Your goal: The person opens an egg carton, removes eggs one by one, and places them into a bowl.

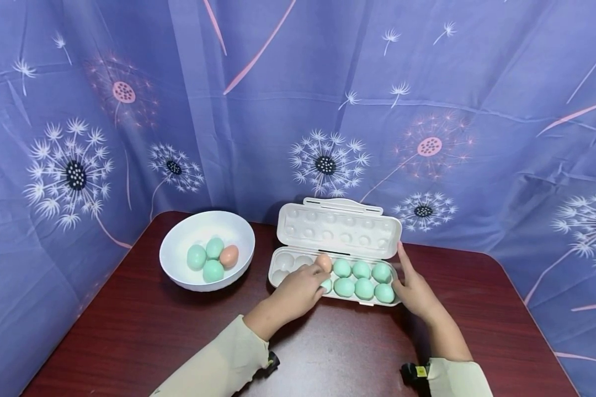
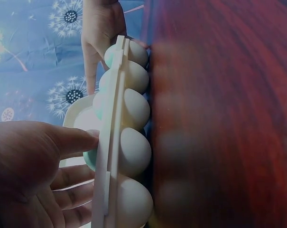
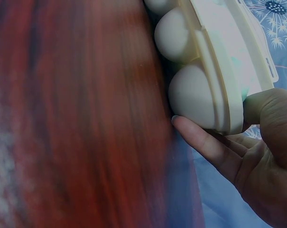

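A white egg carton [image 1: 272, 259] stands on the table with its lid [image 1: 338, 229] raised. Several green eggs [image 1: 364, 288] and an orange egg [image 1: 323, 262] sit in its cups. My left hand [image 1: 298, 291] reaches in from the left, thumb and fingers around a green egg [image 1: 327, 285] in the front row. Its fingertips lie close against the orange egg; whether they touch it I cannot tell. My right hand [image 1: 418, 291] holds the carton's right end, thumb against the end cup [image 3: 193, 97] and a finger up along the lid.
On the left stands a white bowl [image 1: 174, 253] with several eggs in it, green ones and an orange one [image 1: 229, 256]. The dark red wooden table [image 1: 338, 353] ends at a purple curtain [image 1: 258, 127] with dandelion prints, just behind the carton and bowl.
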Action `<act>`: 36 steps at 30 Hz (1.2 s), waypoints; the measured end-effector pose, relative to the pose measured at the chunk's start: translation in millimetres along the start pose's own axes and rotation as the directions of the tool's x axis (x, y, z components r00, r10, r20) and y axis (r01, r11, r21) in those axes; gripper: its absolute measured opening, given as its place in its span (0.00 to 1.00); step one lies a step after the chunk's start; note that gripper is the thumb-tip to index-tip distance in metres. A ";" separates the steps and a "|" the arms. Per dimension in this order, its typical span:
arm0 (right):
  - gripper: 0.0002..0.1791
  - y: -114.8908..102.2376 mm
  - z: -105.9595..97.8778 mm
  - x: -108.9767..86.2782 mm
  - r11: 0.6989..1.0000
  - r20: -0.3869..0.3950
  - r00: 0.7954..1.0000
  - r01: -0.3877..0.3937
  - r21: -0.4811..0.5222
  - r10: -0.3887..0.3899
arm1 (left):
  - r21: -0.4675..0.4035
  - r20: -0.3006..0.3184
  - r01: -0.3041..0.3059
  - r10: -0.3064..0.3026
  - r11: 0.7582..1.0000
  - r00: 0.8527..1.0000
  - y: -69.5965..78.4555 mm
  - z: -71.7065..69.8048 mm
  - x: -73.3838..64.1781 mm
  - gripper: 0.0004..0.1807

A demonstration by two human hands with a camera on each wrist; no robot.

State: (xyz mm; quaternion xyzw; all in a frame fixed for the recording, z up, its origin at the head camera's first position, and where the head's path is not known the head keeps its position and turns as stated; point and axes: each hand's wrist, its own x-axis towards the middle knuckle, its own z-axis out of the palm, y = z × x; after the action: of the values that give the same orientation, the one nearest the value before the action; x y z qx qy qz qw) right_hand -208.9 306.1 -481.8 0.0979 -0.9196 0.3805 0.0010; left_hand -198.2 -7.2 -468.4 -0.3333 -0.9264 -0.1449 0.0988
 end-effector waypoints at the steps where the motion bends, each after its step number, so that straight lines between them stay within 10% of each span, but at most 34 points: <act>1: 0.53 -0.1 0.0 0.0 1.000 0.002 1.000 -0.002 0.003 0.002 | 0.001 -0.002 -0.002 0.002 1.000 1.000 -0.1 -0.3 -0.1 0.15; 20: 0.53 0.4 0.1 0.6 1.000 0.009 1.000 -0.030 0.004 0.030 | -0.011 -0.057 -0.024 0.024 1.000 0.998 -0.2 -12.4 -0.1 0.14; 36: 0.53 -1.1 -0.3 0.8 0.998 0.011 0.998 -0.056 -0.007 0.056 | -0.184 -0.123 0.007 -0.031 0.983 0.992 -13.6 -39.4 2.1 0.15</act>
State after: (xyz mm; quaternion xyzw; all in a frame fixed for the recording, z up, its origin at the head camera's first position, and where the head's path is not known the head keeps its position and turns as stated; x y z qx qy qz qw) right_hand -209.5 305.4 -480.8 0.0744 -0.9232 0.3767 -0.0146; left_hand -205.2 -29.2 -433.6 -0.3223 -0.9042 -0.2511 0.1242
